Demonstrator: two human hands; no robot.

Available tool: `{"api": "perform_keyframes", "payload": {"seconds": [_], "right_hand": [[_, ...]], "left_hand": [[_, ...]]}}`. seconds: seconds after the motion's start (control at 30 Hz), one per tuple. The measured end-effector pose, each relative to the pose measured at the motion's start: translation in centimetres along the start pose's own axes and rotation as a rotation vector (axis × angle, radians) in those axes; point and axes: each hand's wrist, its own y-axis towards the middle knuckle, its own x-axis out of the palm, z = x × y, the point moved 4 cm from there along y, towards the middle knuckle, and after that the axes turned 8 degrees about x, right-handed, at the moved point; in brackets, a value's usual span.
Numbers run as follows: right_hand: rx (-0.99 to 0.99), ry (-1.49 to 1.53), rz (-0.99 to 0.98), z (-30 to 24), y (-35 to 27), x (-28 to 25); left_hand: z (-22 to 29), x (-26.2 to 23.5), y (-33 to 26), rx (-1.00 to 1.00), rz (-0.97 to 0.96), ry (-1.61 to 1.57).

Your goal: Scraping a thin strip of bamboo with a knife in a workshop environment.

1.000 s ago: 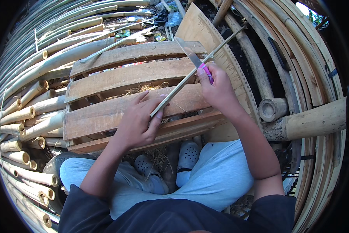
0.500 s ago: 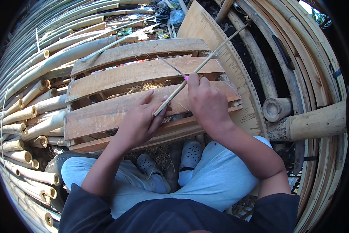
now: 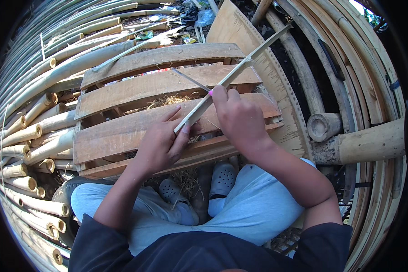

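A split bamboo strip (image 3: 268,41) slants from lower left to upper right above the slatted wooden bench (image 3: 122,102). Its near end is gripped between the thumb and fingers of my left hand (image 3: 158,143). My right hand (image 3: 241,115) is closed around a knife, whose handle is mostly hidden in the fist. A bit of pink shows where the narrow blade (image 3: 190,78) leaves the fingers, pointing to the upper left. The blade crosses the strip beside my right fingers; whether its edge is biting into the bamboo I cannot tell.
Stacked bamboo poles (image 3: 54,122) fill the left side. To the right lie a plywood sheet (image 3: 235,34), a thick bamboo pole (image 3: 371,143) and long wooden slats (image 3: 376,90). Straw (image 3: 170,100) shows between the bench boards. My feet in grey clogs (image 3: 223,179) are below the bench.
The bamboo strip has turned so that a broader face shows, and its near end has shifted slightly left. My right hand and the knife have moved a little left along with it.
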Motion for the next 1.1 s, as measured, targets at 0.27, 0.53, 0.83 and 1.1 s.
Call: {"api": "perform_keyframes", "payload": {"seconds": [0.27,0.53,0.83,1.1], "right_hand": [[0.034,-0.042,0.024,0.6,0.1,0.3],[-0.046,0.020,0.051,-1.8,-0.8,-0.4],[-0.038,0.002,0.037,-1.4,-0.7,-0.3],[-0.044,0.012,0.053,-0.4,-0.2,0.0]], "left_hand": [[-0.5,0.0,0.0,0.003,0.000,0.001],[-0.1,-0.1,-0.3,0.042,0.171,0.049],[0.3,-0.2,-0.2,0.086,0.160,0.022],[-0.1,0.1,-0.4,0.103,0.194,-0.045]]}}
